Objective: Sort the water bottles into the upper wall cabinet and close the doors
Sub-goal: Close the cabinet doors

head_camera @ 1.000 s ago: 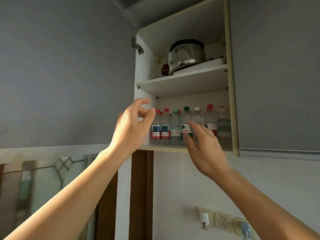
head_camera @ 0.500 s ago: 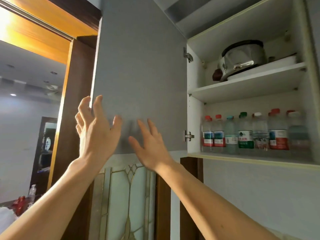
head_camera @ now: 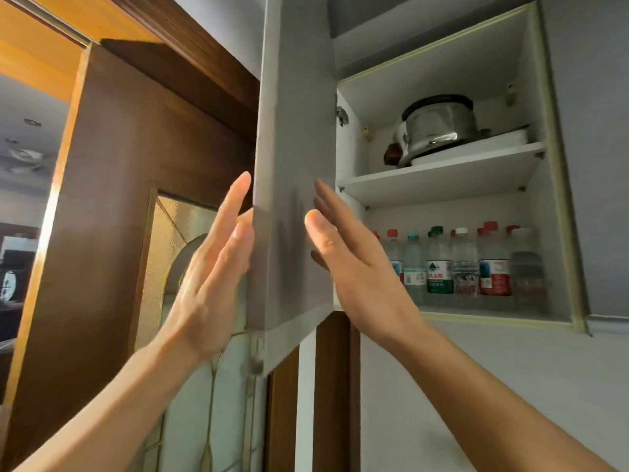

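Observation:
Several water bottles with red, green, blue and white caps stand in a row on the lower shelf of the upper wall cabinet. Its grey left door juts out nearly edge-on toward me. My left hand lies flat, fingers up, against the door's outer left edge. My right hand is spread open on the door's inner side, in front of the leftmost bottles. Neither hand holds anything. The grey right door looks shut.
A steel pot on a white tray sits on the upper shelf. A dark wooden door frame with a patterned glass panel stands to the left. White wall lies below the cabinet.
The left door has swung from wide open to nearly edge-on. My left hand moved onto its outer edge and my right hand onto its inner side. The view shifted left.

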